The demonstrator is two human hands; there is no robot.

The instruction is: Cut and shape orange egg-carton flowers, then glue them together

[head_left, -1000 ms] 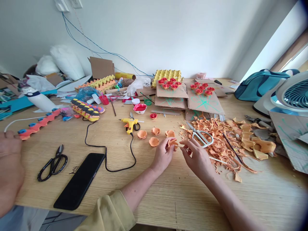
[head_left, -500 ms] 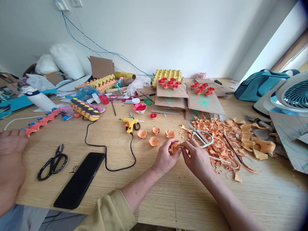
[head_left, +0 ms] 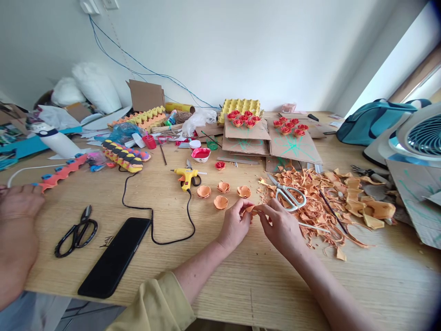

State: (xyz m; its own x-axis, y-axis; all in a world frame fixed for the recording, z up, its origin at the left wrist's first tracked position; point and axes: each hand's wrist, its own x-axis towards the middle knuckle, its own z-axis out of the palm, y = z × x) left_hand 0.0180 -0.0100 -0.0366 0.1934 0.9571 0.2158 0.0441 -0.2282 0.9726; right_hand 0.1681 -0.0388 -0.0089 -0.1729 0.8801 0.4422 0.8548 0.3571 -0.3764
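Between my two hands is a small orange egg-carton petal piece (head_left: 251,208), largely covered by fingers. My left hand (head_left: 237,224) pinches it from the left. My right hand (head_left: 279,224) has thumb and forefinger closed at its right edge. Just beyond lie several orange cup-shaped flowers, among them one flower (head_left: 221,202) close to my left hand and another flower (head_left: 244,191) above it. White-handled scissors (head_left: 291,197) rest past my right hand, at the edge of a heap of orange carton scraps (head_left: 317,202).
A yellow glue gun (head_left: 186,177) with a black cord lies left of the flowers. Black scissors (head_left: 76,232) and a phone (head_left: 115,257) are at left. Another person's hand (head_left: 20,202) rests at the far left. Red flowers (head_left: 243,118) stand on cardboard behind.
The petal piece has turned between my fingers, and my left hand has shifted slightly. The other person's hand at the left has moved a little.
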